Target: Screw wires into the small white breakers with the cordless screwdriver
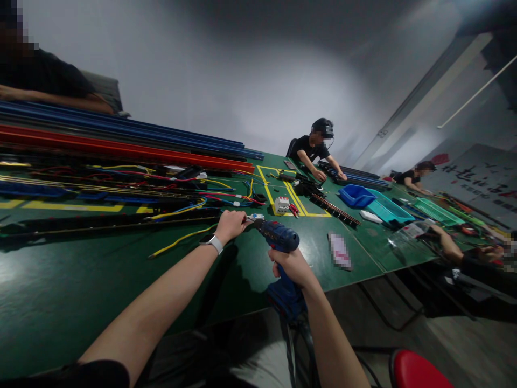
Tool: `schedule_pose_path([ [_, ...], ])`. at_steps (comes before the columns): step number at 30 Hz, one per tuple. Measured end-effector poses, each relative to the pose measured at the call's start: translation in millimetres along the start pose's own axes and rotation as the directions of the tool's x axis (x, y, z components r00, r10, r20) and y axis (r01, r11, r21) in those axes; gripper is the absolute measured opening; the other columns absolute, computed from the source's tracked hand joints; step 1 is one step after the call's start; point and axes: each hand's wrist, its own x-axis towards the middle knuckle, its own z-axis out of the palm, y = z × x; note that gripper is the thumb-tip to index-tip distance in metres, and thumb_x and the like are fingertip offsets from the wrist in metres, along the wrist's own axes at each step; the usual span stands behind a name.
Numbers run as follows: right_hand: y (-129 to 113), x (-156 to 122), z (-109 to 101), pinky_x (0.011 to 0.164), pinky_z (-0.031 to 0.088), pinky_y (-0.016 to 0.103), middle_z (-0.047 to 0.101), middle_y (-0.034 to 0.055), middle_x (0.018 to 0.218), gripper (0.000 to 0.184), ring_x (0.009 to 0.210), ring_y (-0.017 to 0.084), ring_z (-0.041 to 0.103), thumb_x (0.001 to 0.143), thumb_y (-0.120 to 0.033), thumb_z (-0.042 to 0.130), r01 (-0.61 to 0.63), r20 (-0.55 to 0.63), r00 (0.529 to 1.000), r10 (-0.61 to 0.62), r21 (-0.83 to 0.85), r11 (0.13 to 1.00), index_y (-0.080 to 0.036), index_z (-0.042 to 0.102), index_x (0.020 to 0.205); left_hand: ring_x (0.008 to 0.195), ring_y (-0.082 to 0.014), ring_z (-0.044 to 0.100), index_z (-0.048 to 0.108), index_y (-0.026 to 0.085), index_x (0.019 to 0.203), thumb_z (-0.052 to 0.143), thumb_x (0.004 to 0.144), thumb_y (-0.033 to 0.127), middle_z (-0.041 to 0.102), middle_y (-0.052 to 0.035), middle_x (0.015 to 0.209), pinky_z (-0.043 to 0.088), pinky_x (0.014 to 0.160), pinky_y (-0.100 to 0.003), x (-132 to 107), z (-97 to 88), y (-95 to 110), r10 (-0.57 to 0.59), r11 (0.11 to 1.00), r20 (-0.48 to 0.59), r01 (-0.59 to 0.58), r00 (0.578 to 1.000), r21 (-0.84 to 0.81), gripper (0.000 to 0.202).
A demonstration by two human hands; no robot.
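My right hand (291, 265) is wrapped round the grip of a blue cordless drill (280, 237). The drill points away to the left, its tip close to the fingers of my left hand (231, 226). Those fingers are closed in a pinch on a small white block with a blue mark (257, 216), which the drill's tip seems to meet; the exact contact is too small to make out. Just beyond stands a white circuit breaker (281, 205) with red marks. Red and black wire ends (294, 209) lie beside it.
Long orange rails (121, 146), blue rails (169, 132) and wire bundles fill the table's left side. A yellow wire (181, 241) lies nearby. Blue bin (356, 196) and teal tray (388, 207) stand right. Co-workers sit around the table. A red stool (420, 371) is at lower right.
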Motion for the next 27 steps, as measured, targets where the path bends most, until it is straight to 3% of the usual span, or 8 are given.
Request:
schedule_pose_path([
  [6, -1.0, -1.7, 0.6, 0.041, 0.037, 0.022, 0.048, -0.0062, 0.044, 0.011, 0.037, 0.012, 0.051, 0.073, -0.026, 0.058, -0.007, -0.007, 1.0, 0.007, -0.024, 1.0, -0.02, 0.05, 0.07, 0.092, -0.0273, 0.064, 0.068, 0.02, 0.092, 0.046, 0.088, 0.055, 0.072, -0.0123, 0.092, 0.036, 0.078, -0.036, 0.4, 0.6, 0.3, -0.009, 1.0, 0.009, 0.009, 1.0, -0.006, 0.042],
  [20, 0.5, 1.0, -0.3, 0.04, 0.038, 0.023, 0.052, -0.0051, 0.053, 0.01, 0.038, 0.012, 0.053, 0.072, -0.026, 0.06, -0.012, 0.006, 1.0, 0.012, 0.03, 0.999, -0.019, 0.052, 0.073, 0.091, -0.0285, 0.064, 0.069, 0.02, 0.092, 0.047, 0.088, 0.053, 0.072, -0.0119, 0.091, 0.037, 0.078, -0.037, 0.2, 2.6, -1.2, 0.005, 1.0, -0.01, -0.005, 1.0, -0.015, 0.04],
  [27, -2.4, -1.7, 0.2, 0.042, 0.038, 0.022, 0.049, -0.0055, 0.045, 0.011, 0.037, 0.011, 0.05, 0.075, -0.026, 0.058, -0.025, 0.001, 1.0, 0.025, -0.033, 0.999, -0.019, 0.051, 0.071, 0.094, -0.0279, 0.064, 0.068, 0.019, 0.093, 0.046, 0.088, 0.054, 0.072, -0.0128, 0.094, 0.037, 0.079, -0.037, -0.2, 0.4, 0.1, -0.011, 1.0, 0.011, 0.012, 1.0, -0.012, 0.042],
])
